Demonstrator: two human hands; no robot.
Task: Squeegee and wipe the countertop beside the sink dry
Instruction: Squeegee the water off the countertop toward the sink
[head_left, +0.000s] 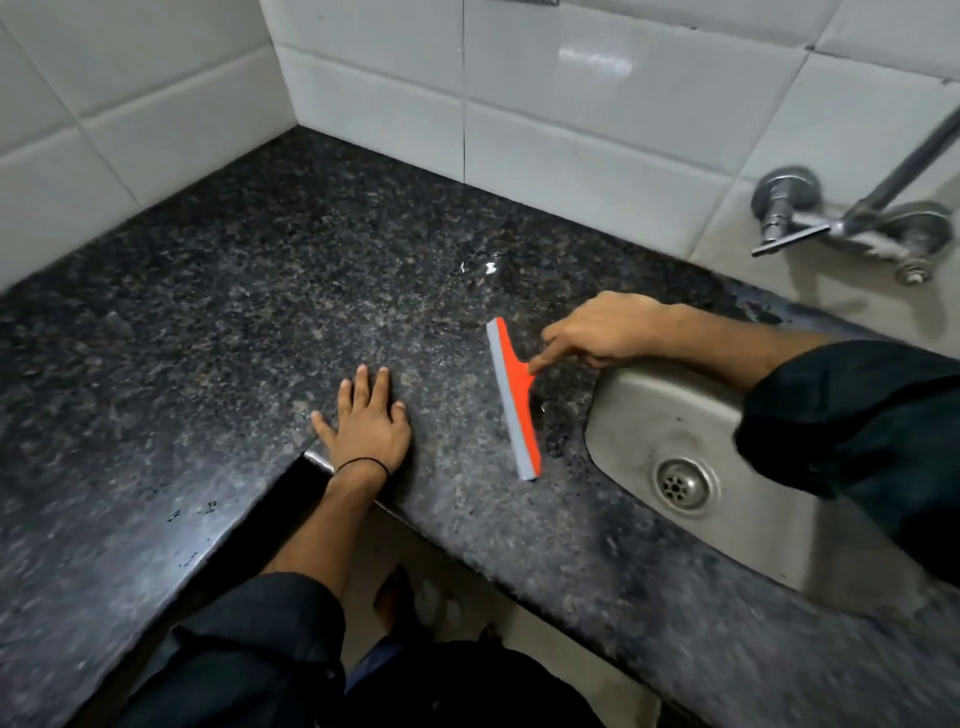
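Note:
An orange squeegee (514, 397) with a grey rubber blade rests on the dark speckled granite countertop (249, 291), its blade running near-to-far just left of the steel sink (691, 415). My right hand (605, 332) is shut on the squeegee's handle, which the fingers hide; the forefinger lies along the orange neck. My left hand (366, 421) lies flat on the counter near its front edge, fingers spread, holding nothing. A small puddle (485, 267) glints on the counter beyond the squeegee, and wet patches show by the sink rim.
White tiled walls close the corner at the back and left. A chrome wall tap (852, 223) sticks out above the sink at the right. The counter's front edge makes an inner corner by my left wrist. The sink's drain (683, 483) is visible.

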